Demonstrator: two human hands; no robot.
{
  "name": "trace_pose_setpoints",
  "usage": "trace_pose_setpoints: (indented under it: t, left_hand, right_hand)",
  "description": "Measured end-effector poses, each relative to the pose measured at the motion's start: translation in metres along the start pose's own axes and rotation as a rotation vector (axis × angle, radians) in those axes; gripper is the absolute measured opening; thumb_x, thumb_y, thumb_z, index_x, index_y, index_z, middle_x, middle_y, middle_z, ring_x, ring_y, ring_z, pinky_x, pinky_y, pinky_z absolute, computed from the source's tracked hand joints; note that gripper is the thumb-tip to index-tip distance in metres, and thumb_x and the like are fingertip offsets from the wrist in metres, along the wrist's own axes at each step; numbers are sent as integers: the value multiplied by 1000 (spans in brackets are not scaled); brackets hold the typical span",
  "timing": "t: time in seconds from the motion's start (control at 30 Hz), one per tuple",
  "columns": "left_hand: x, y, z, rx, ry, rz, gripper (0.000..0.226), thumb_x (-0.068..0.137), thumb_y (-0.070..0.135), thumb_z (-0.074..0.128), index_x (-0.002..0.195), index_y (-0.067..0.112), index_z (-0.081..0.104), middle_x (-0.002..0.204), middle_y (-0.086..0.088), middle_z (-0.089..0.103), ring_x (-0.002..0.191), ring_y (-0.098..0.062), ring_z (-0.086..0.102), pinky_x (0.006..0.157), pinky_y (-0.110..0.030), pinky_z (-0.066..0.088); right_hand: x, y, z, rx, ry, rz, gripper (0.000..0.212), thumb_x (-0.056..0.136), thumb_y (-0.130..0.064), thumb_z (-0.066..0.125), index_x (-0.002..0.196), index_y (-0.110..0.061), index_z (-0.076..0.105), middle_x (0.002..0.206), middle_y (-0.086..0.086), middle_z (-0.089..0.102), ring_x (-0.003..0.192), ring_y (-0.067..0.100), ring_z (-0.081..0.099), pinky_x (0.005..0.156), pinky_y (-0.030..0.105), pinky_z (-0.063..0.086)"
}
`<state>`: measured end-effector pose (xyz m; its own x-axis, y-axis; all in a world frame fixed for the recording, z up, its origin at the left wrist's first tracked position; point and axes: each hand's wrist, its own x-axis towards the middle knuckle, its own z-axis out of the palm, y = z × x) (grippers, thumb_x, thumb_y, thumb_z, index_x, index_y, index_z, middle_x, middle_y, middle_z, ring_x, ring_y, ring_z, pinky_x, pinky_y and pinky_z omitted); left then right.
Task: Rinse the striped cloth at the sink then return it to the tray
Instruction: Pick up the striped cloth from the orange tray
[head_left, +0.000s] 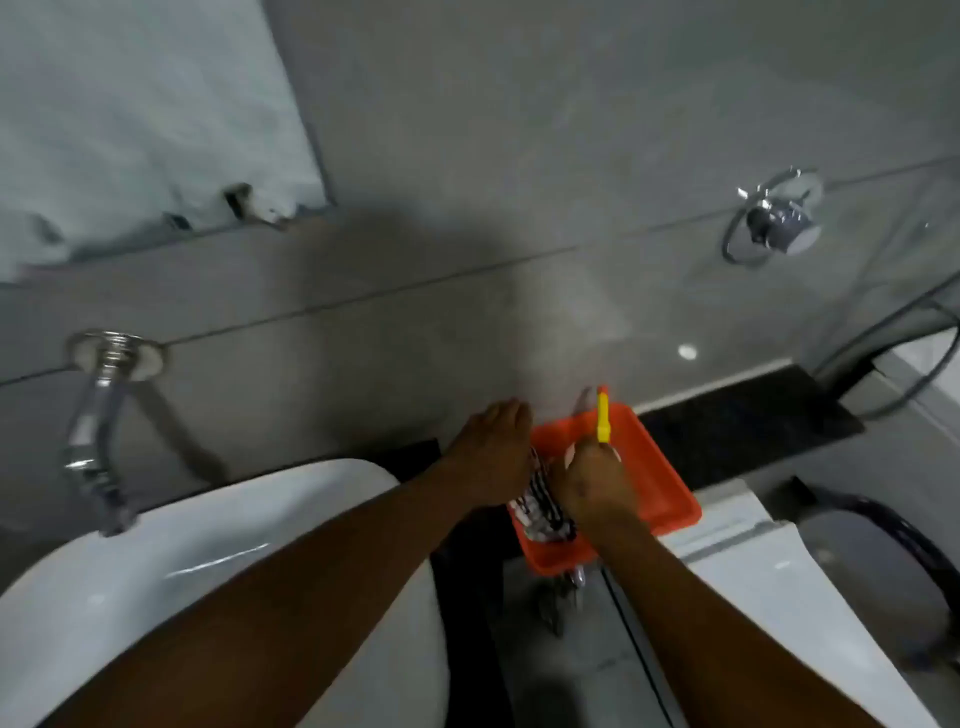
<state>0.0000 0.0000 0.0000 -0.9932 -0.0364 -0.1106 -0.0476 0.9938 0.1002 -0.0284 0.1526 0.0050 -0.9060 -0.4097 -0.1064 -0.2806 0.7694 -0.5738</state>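
An orange tray (660, 478) rests on the ledge right of the white sink (223, 525). The black-and-white striped cloth (543, 506) lies bunched in the tray's near left part. My left hand (491, 449) lies over the tray's left edge, fingers spread flat toward the wall, touching the cloth's left side. My right hand (595, 480) is over the tray's middle, closed around a yellow-handled tool (602, 415) that points up toward the wall. Both hands hide part of the cloth and tray.
A chrome tap (96, 431) juts from the grey tiled wall above the sink. A chrome towel ring (774, 215) hangs at upper right. A white toilet cistern (769, 561) and dark seat (893, 561) stand to the right. Mirror (135, 114) at upper left.
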Motion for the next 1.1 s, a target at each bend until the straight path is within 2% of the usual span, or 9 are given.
trace_pose_setpoints:
  t: [0.1, 0.2, 0.33, 0.57, 0.67, 0.77, 0.87, 0.93, 1.1]
  left_hand:
    - [40, 11, 59, -2, -240, -5, 82, 76, 37, 69, 143, 4, 34, 143, -18, 44, 131, -38, 46, 108, -50, 41]
    - [72, 9, 105, 4, -433, 13, 96, 64, 29, 84, 144, 10, 35, 149, -15, 41, 134, -36, 44, 111, -51, 39]
    - [100, 0, 147, 24, -379, 66, 47, 90, 13, 57, 137, 13, 50, 142, -13, 54, 125, -30, 54, 109, -43, 42]
    - [116, -12, 162, 213, -412, 125, 43, 89, 14, 59, 131, 11, 54, 142, -15, 50, 130, -33, 47, 109, -46, 42]
    - [113, -18, 138, 28, -431, 56, 8, 86, 10, 58, 93, 12, 61, 114, -16, 62, 109, -32, 60, 93, -41, 51]
    - [102, -24, 104, -163, -290, -76, 21, 75, 27, 69, 89, 12, 69, 106, -16, 61, 102, -30, 56, 89, -36, 50]
    - [74, -32, 57, -549, -192, -240, 20, 65, 27, 76, 70, 11, 66, 73, -11, 63, 73, -17, 58, 58, -25, 46]
    - [49, -39, 26, -829, -144, -340, 22, 60, 21, 82, 69, 10, 64, 65, -2, 62, 63, -12, 59, 48, -18, 42]
    - [-52, -71, -72, -1449, 21, -434, 44, 63, 15, 87, 103, 11, 69, 103, -12, 77, 93, -25, 74, 78, -36, 61]
  right_hand:
    - [16, 54, 42, 17, -167, 312, 30, 94, -20, 54, 117, 0, 56, 120, 21, 63, 111, 37, 61, 93, 39, 50]
    - [29, 88, 77, 83, -285, 346, 28, 95, -19, 58, 116, -1, 58, 119, 18, 65, 109, 31, 63, 89, 34, 52]
    - [46, 108, 109, 101, -304, 317, 22, 93, -14, 59, 108, 1, 63, 108, 19, 69, 99, 31, 67, 87, 42, 59]
    - [58, 121, 126, 161, -275, 328, 26, 90, -13, 63, 109, 5, 62, 109, 21, 69, 100, 32, 67, 89, 41, 57]
    - [59, 114, 115, 274, -232, 356, 26, 88, -20, 67, 104, 1, 64, 98, 14, 72, 85, 24, 69, 76, 35, 59]
    - [55, 97, 90, 454, -156, 360, 20, 87, -27, 68, 96, -12, 59, 78, 2, 69, 59, 11, 66, 49, 19, 50]
    - [46, 73, 55, 650, 22, 317, 11, 85, -10, 68, 86, -15, 59, 79, 10, 69, 75, 32, 70, 64, 38, 59]
    - [41, 50, 28, 774, 61, 289, 24, 85, 0, 66, 83, -22, 59, 82, 8, 71, 84, 36, 71, 75, 44, 59]
    - [19, -54, -24, 987, -28, 102, 16, 86, 2, 67, 102, -3, 67, 94, 19, 76, 89, 33, 72, 81, 40, 59]
